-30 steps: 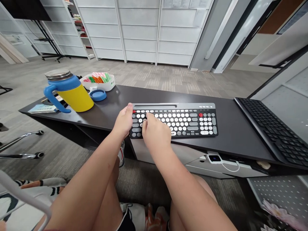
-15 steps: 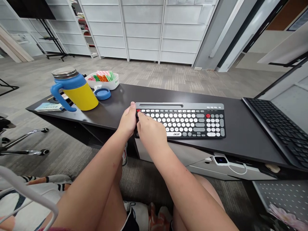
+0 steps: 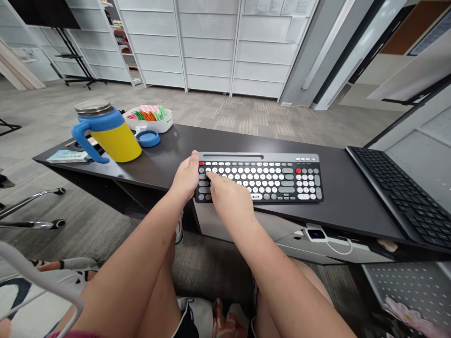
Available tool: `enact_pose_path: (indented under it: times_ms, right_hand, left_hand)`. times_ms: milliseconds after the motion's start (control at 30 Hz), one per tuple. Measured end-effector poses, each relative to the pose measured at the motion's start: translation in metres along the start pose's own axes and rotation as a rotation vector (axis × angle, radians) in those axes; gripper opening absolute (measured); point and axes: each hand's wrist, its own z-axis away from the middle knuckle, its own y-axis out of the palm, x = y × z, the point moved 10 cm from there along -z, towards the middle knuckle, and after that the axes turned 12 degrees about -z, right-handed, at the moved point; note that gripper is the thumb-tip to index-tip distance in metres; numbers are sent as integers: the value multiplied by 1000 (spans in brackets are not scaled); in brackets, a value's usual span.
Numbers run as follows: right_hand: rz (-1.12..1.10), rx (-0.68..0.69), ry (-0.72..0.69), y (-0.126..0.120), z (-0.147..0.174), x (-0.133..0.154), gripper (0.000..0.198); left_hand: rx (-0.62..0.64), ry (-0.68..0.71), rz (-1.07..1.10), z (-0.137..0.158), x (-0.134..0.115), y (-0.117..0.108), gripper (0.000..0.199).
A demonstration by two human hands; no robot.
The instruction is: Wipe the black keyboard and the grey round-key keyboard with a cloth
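Note:
A wide keyboard (image 3: 229, 157) with a grey top bar, white, grey and red keys and an "acer" mark lies on the dark desktop (image 3: 338, 188). My left hand (image 3: 185, 177) closes on its left end, the thumb along the upper corner and the other fingers partly hidden at the side. Over the left part of the keys is my right hand (image 3: 230, 196). Its index finger points left, with the tip at the upper-left letter keys. The other right fingers curl underneath, mostly out of sight, and I see nothing held there.
On the left stand a blue and yellow mug (image 3: 118, 143), a blue lid (image 3: 148, 138) and a white basket (image 3: 165, 123) of colourful wrapped items. A black keyboard (image 3: 405, 188) lies at the right. Below the front edge, a small white-framed display (image 3: 316, 234) trails a white cable.
My right hand has shifted slightly right and down from the keyboard's left edge, uncovering the leftmost keys. My left hand keeps its hold. The whole view has shifted a little.

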Motion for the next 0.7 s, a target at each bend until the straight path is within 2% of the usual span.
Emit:
enact_pose_path:
  times_ms: [433, 600, 700]
  right_hand:
    - [44, -46, -13, -11, 14, -21, 45]
    - [35, -63, 63, -18, 16, -39, 45]
    - [-57, -80, 89, -27, 18, -50, 43]
  left_hand:
    - [4, 0, 3, 0, 1, 3, 65]
    - [-1, -13, 18, -2, 4, 2, 65]
    - [-5, -13, 5, -1, 3, 1, 67]
